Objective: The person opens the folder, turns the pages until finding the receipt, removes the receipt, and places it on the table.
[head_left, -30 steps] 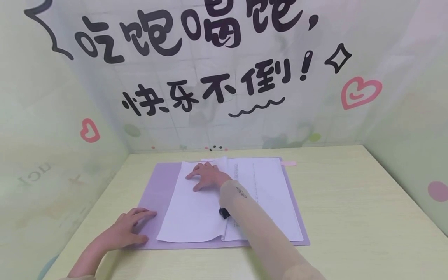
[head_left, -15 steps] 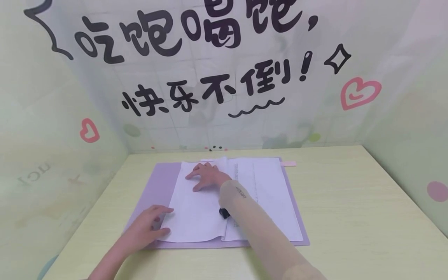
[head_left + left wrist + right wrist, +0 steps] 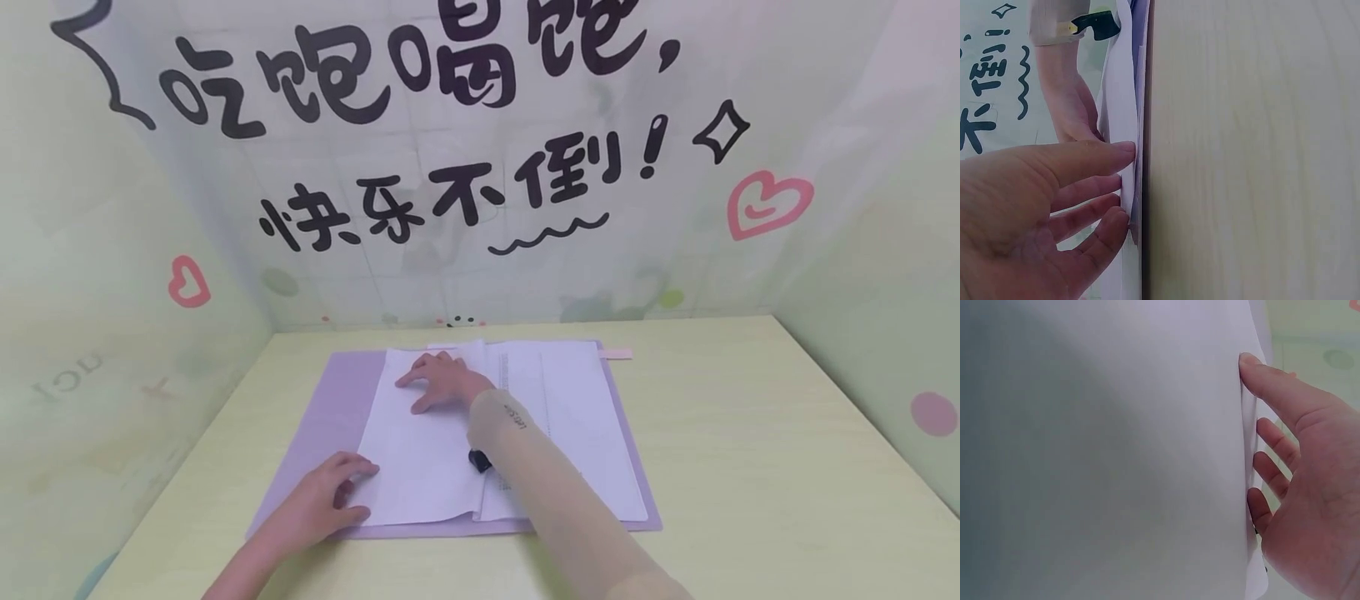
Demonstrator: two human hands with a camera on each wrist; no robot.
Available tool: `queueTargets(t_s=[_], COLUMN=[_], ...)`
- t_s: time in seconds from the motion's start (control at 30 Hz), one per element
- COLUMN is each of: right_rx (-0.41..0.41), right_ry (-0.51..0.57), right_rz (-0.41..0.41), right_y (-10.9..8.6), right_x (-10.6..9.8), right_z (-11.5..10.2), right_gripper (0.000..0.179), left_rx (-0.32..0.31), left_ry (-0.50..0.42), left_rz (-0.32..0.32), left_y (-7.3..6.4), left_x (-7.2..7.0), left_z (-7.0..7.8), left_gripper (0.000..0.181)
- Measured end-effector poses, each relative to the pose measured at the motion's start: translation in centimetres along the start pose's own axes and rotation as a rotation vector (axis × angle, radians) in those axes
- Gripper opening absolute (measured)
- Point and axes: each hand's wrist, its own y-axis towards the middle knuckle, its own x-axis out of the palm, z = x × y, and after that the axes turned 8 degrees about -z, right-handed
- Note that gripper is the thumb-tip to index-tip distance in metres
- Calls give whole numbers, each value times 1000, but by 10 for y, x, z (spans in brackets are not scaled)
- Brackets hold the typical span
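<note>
A purple folder [image 3: 341,383] lies spread flat on the table with white paper sheets inside. The left-hand sheet [image 3: 416,467] is turned over and blank; the right-hand sheet [image 3: 592,417] bears faint print. My right hand [image 3: 442,382] presses on the turned sheet near its top, fingers spread. In the right wrist view the fingertips [image 3: 1266,465] touch the paper. My left hand [image 3: 330,496] rests at the lower left edge of the turned sheet; in the left wrist view its thumb and fingers [image 3: 1113,156] touch the paper, spread apart.
The pale wooden table [image 3: 750,450] extends to both sides of the folder. A printed backdrop [image 3: 465,275] with large black characters stands behind, with side walls left and right. A pink tab [image 3: 618,354] sticks out at the folder's upper right. A black device [image 3: 478,460] sits under the right wrist.
My left hand has moved right, from the purple cover onto the edge of the turned sheet. The right hand stays in place on the paper.
</note>
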Motion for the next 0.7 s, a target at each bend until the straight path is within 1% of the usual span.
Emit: queueTargets(t_s=[0.07, 0.13, 0.27, 0.37, 0.5, 0.6, 0.7], right_rx=[0, 1, 9, -7, -46, -61, -75], right_ry=[-9, -11, 19, 27, 11, 12, 26], right_rz=[-10, -23, -40, -33, -13, -1, 20], right_y=[-2, -5, -10, -13, -16, -19, -24], right_x=[-1, -3, -9, -14, -23, -32, -41], right_z=[-2, -3, -5, -3, 4, 12, 23], right_gripper=[55, 54, 52, 51, 48, 47, 46], left_rx=[8, 0, -55, -95, -150, -179, -174], left_ry=[-9, -18, -28, -24, 4, 29, 48], left_rz=[-5, -18, -52, -67, -70, -65, -46], left_y=[-1, -1, 0, 3, 4, 3, 2], left_x=[2, 3, 2, 2, 1, 1, 2], left_z=[-1, -1, 2, 4, 8, 9, 9], left_gripper=[51, 55, 57, 57, 57, 58, 58])
